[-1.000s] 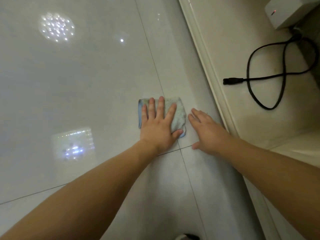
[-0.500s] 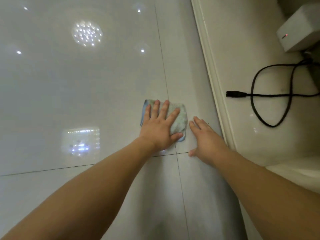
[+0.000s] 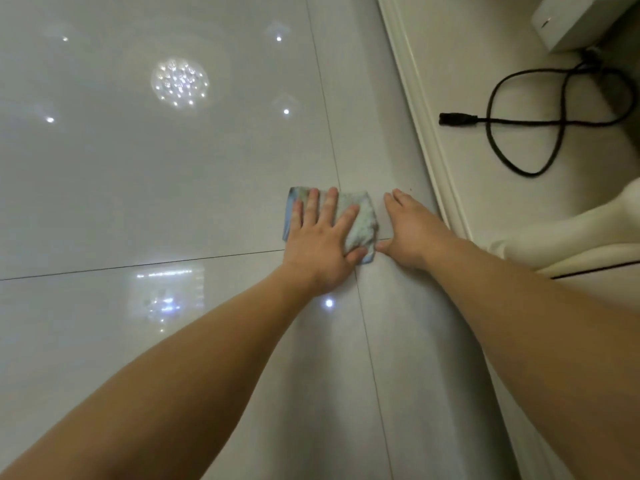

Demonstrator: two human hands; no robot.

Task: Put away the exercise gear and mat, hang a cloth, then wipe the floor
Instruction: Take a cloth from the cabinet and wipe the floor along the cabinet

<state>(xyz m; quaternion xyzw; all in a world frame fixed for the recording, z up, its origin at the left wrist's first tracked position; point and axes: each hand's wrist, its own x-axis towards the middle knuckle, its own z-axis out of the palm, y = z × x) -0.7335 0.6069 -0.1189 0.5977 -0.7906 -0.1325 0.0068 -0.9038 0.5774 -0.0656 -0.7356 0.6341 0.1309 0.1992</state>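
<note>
Cloth [image 3: 364, 221] pressed to the glossy floor [image 3: 173, 202] near the skirting [image 3: 423, 128].
A black cable [image 3: 491, 123] loops beyond the skirting, below a white box [image 3: 581, 20], perhaps a charger. The left hand [image 3: 318, 239] covers much of the cloth, fingers straight and spread, pressing it. The right hand [image 3: 412, 230] lies flat on the floor just beside the cloth.

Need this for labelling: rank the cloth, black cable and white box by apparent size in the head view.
Largest: black cable, its loop spreading widest.
Then cloth and white box: about alike; the box is cropped and farther.
</note>
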